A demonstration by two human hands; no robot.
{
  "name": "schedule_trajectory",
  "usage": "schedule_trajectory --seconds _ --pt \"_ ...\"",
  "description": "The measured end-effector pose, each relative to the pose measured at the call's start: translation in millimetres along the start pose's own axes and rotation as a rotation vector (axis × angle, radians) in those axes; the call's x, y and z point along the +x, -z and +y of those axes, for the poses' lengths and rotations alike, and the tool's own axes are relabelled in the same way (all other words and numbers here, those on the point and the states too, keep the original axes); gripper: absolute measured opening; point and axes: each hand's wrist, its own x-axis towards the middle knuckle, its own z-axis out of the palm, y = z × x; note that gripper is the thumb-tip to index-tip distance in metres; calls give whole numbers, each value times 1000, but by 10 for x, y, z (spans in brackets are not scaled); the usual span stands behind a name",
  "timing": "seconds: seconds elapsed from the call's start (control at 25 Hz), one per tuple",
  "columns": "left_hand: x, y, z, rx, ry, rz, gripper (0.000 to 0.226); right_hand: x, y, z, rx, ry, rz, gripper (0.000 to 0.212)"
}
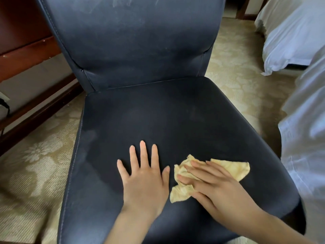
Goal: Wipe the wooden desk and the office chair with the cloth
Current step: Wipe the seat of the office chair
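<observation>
A dark blue leather office chair (158, 117) fills the middle of the head view, with its backrest rising at the top. My left hand (144, 180) lies flat on the front of the seat, fingers spread, holding nothing. Just to its right, my right hand (216, 187) presses a crumpled yellow cloth (233, 169) down onto the seat, fingers laid across it. Pale wipe smears show on the backrest and on the left part of the seat. The wooden desk (22, 55) shows only as a dark brown edge at the upper left.
Patterned beige carpet (35, 164) surrounds the chair. White bedding (292, 37) lies at the upper right, and more white fabric (307, 138) hangs close to the chair's right side. A wall socket with a black cable (5, 104) sits at the far left.
</observation>
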Motion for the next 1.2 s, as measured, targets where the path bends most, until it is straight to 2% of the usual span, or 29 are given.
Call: schedule_trajectory --seconds 0.16,0.28,0.48,0.64,0.8,0.96,1.2 --pt "-161 69 92 -112 7 18 70 247 69 378 25 7 -98 31" --pt "-152 28 69 -114 -15 69 71 696 81 806 38 -106 -123 28" --pt "-171 -10 66 -127 -4 104 86 1415 201 1397 -3 -326 -179 32" --pt "-195 -65 71 -158 34 169 82 1662 147 1420 -53 -491 -113 34" --pt "-186 -68 84 -166 67 182 79 1291 112 1115 -84 -344 -40 33" --pt "-206 -85 86 -156 68 171 79 537 33 759 -27 -254 36 31" --pt "-214 -82 96 -156 69 174 79 -482 -175 88 58 -274 341 33"
